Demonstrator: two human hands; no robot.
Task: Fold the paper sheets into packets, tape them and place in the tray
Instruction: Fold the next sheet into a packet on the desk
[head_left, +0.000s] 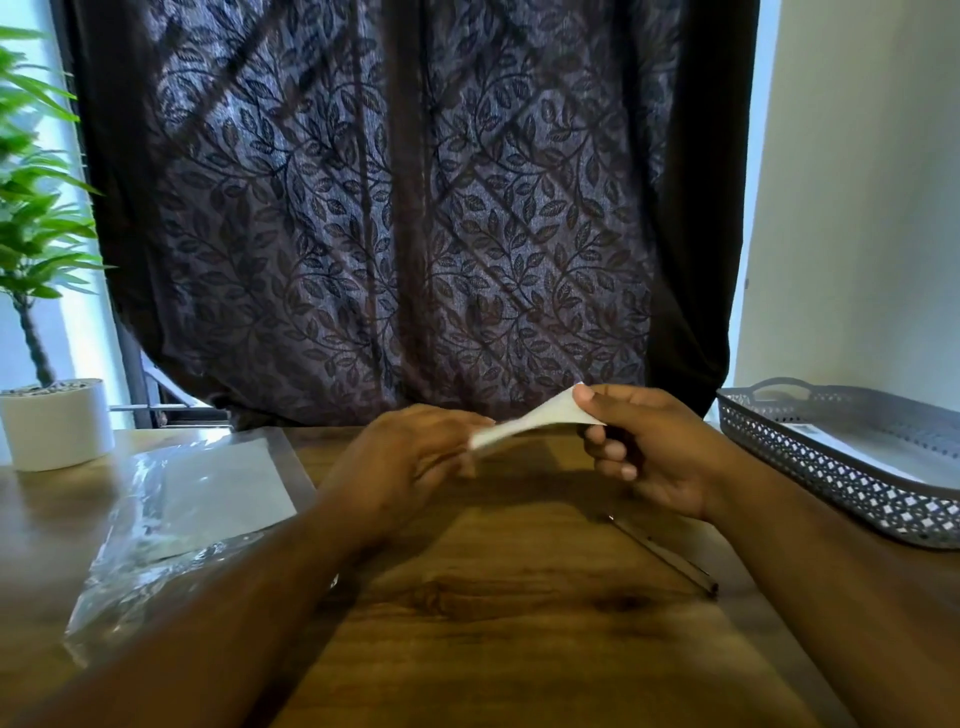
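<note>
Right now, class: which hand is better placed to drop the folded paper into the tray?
Probably the right hand: it pinches the folded paper, and the tray sits on its side. The left hand would have to cross over.

Matt white paper (535, 422) between the hands; glossy clear plastic bag (171, 519) left of them; grained wood table (519, 597) beneath; perforated grey plastic tray (810, 452) right.
</note>
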